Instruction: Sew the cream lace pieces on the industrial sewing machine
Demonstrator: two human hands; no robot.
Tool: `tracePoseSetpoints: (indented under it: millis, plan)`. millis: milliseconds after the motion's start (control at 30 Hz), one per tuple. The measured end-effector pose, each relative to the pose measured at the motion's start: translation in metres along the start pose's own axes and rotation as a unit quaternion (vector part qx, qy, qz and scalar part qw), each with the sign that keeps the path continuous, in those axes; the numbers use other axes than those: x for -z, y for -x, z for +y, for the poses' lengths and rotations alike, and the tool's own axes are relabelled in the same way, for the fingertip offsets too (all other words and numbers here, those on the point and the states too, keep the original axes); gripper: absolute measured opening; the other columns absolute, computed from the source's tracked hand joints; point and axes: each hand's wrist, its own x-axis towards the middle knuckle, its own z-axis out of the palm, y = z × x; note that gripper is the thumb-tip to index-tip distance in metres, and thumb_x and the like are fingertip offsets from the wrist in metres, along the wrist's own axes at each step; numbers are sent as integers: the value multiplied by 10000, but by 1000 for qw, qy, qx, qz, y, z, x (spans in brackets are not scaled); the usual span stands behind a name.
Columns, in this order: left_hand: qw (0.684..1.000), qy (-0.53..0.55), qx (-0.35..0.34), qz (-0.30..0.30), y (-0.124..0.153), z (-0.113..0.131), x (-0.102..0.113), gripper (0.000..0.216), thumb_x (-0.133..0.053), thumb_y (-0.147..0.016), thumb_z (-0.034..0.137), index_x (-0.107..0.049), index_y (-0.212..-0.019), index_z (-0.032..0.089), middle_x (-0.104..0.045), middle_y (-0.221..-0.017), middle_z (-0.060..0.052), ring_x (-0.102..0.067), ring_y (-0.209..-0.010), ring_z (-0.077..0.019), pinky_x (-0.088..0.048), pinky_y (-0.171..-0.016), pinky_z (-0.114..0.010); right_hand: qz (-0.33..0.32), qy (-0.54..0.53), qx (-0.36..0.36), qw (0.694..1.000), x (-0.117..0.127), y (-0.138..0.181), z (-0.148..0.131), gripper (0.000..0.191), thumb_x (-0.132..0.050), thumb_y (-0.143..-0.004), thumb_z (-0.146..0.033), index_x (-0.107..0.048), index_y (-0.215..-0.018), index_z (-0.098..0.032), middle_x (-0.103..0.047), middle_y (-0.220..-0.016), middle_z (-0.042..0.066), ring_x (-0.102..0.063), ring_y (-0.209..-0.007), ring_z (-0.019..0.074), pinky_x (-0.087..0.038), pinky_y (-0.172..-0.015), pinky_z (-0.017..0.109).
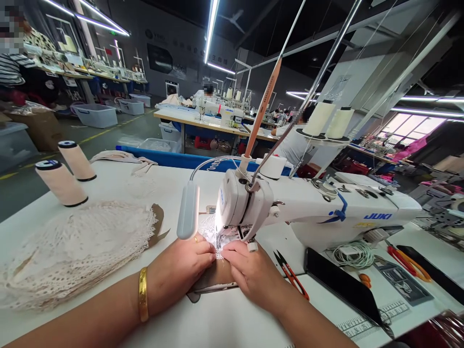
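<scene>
Fluorescent strips light a long sewing hall, where the person sits at a white table [224,324]. The left hand [183,263] and right hand [253,270] meet at the needle with fingers curled. Each nips the edge of a small lace piece [212,236] and presses it onto a brown fabric piece [212,280] lying under both palms. The lace piece sits right under the presser foot of the sewing machine [308,212]. The seam therefore looks under way rather than finished, though the fingers hide how much is already stitched. One gold bracelet [143,295] circles the left wrist, and one ring [196,239] shows on that hand.

One grey lamp [188,210] hangs on a bent neck just above the left hand. One pair of thread snips [290,273] lies just beside the right hand. Further right are one black phone [340,282], one cable coil [353,253] and one pair of orange scissors [408,261].

To the left spreads one lace pile [72,251]; whether it is sewn or waiting cannot be told. Two pink thread cones [61,182] stand on the table beyond it, and two white thread cones [319,118] sit on the machine's stand, four in all. A co-worker [293,142] sits behind the machine, partly hidden.
</scene>
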Motion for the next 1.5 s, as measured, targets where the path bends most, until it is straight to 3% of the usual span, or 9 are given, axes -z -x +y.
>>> tracePoseSetpoints:
  millis: [333,533,733,800,867,933,1067,1300,1500]
  plan:
    - [999,-35,16,0,-5,-8,-3,306,-475,-1017,37,-725,-917,182,-769,-950,-36,-657,-847,-219,-511,-839,-350,19,20,-32,999,-4,-5,4,434,-532,-864,-4,-712,-1197,-217,-744,-1215,101,-685,-1069,274,-583,-879,399]
    - [999,-25,25,-9,-3,-9,-4,294,-461,-1038,73,-725,-984,188,-768,-974,-41,-673,-874,-228,-520,-849,-365,33,42,-34,998,-3,-6,3,405,-538,-879,-26,-735,-1177,-217,-767,-1183,104,-710,-1040,283,-615,-834,399]
    - [990,-38,135,0,3,-10,2,194,-629,-1006,259,-704,-1178,209,-709,-1244,-110,-632,-1105,-313,-534,-905,-422,45,39,-15,998,-1,-3,2,418,-511,-919,-30,-707,-1246,-203,-767,-1225,117,-728,-1054,281,-631,-834,402]
    - [984,-64,169,1,4,-6,7,188,-652,-996,369,-722,-970,196,-699,-1125,-124,-617,-1017,-322,-520,-799,-408,53,29,1,998,-1,-2,1,419,-495,-932,-23,-687,-1259,-202,-768,-1242,115,-727,-1088,280,-629,-868,411]
    - [984,-66,166,1,3,0,13,405,-575,-1031,408,-624,-687,199,-653,-909,-95,-587,-856,-277,-471,-716,-375,65,7,29,997,0,-2,-1,429,-481,-931,-5,-663,-1263,-208,-778,-1228,102,-724,-1116,271,-618,-914,417]
    - [988,-48,147,10,1,4,22,487,-465,-1069,383,-561,-628,201,-605,-797,-68,-549,-747,-235,-438,-680,-357,71,-17,58,996,1,-3,-4,460,-473,-924,12,-629,-1295,-211,-779,-1226,90,-719,-1131,254,-599,-969,422]
    - [985,-11,170,25,-2,-3,31,355,-367,-1057,270,-665,-876,199,-685,-900,-69,-616,-802,-235,-489,-767,-363,41,-44,89,994,4,-5,-9,456,-496,-903,16,-624,-1267,-227,-750,-1277,69,-680,-1155,242,-574,-987,408]
    - [968,59,232,-72,9,-21,29,213,-518,-933,242,-721,-995,242,-724,-1068,-50,-678,-963,-262,-525,-866,-373,19,-35,75,996,5,0,1,306,-450,-909,47,-579,-934,-230,-787,-1176,45,-692,-1042,219,-557,-899,391]
    - [979,109,159,-73,6,-13,35,208,-569,-959,237,-734,-1085,245,-726,-1104,-51,-677,-1016,-254,-524,-884,-340,7,-27,71,997,8,5,4,314,-431,-937,41,-579,-974,-233,-794,-1164,54,-712,-1078,220,-541,-901,392]
